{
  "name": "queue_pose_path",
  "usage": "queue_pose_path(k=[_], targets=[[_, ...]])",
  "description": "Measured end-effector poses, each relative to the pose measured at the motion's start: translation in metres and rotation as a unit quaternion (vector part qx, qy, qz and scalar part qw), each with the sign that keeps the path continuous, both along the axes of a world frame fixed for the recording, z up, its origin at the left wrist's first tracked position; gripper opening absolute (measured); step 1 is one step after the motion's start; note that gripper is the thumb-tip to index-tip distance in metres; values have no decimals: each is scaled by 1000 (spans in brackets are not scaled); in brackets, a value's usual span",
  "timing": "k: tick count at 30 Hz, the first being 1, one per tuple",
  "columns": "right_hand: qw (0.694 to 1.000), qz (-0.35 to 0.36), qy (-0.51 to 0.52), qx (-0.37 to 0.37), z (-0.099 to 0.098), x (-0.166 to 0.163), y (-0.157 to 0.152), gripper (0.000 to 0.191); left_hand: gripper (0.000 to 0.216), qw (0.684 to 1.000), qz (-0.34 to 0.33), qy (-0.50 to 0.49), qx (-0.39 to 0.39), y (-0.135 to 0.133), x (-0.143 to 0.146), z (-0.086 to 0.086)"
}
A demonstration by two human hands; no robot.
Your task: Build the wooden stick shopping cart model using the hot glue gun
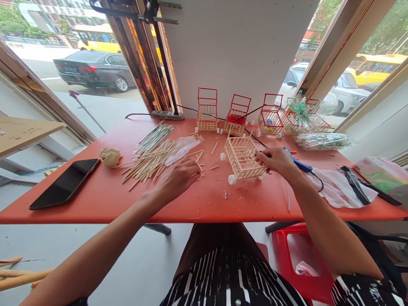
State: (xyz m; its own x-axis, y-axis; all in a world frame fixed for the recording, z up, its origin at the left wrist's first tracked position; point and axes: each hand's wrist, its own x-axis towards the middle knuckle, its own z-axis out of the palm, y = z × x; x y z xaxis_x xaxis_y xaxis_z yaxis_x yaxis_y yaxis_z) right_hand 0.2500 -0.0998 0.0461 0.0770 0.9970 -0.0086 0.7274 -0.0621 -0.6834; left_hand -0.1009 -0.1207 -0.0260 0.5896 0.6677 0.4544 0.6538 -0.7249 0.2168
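My right hand [274, 160] grips the near right corner of a small cart [241, 159] built of pale wooden sticks, with white wheels. The cart is slightly tilted over the table. On the left, my left hand [181, 175] is closed, fingertips pinched beside short cut stick pieces [199, 155]. Whether a piece is between them is hidden. Behind that hand lies a loose pile of wooden sticks [149, 163], next to a clear plastic wrapper [183, 149] and a bundle of sticks in wrapping [156, 137].
Several red-trimmed stick carts [208, 111] line the back of the red table [127, 208]. A power strip [167, 115] and cable run there. At right are a blue glue gun [301, 165], black-handled pliers [355, 185] and a tissue pack [382, 172]; at left, a phone [65, 183] and tape roll [110, 157].
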Motion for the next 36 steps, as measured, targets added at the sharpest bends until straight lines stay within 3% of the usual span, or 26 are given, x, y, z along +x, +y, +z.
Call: queue_pose_path(k=[5, 10, 15, 21, 29, 36], targets=[[1000, -19, -13, -1, 6, -9, -6, 34, 22, 999, 13, 12, -29, 14, 33, 5], [1000, 0, 20, -11, -3, 0, -2, 38, 29, 998, 16, 16, -56, 28, 55, 3], [999, 34, -1, 8, -12, 15, 1, 40, 20, 994, 64, -31, -83, 30, 62, 5], [994, 65, -76, 48, -15, 22, -7, 56, 30, 978, 133, -68, -144, 45, 61, 7], [992, 58, -104, 44, -13, 12, -5, 40, 44, 975, 117, -91, -166, 68, 68, -4], [998, 27, -51, 27, -8, 3, -5, 24, 48, 963, 109, -157, -190, 70, 73, -12]])
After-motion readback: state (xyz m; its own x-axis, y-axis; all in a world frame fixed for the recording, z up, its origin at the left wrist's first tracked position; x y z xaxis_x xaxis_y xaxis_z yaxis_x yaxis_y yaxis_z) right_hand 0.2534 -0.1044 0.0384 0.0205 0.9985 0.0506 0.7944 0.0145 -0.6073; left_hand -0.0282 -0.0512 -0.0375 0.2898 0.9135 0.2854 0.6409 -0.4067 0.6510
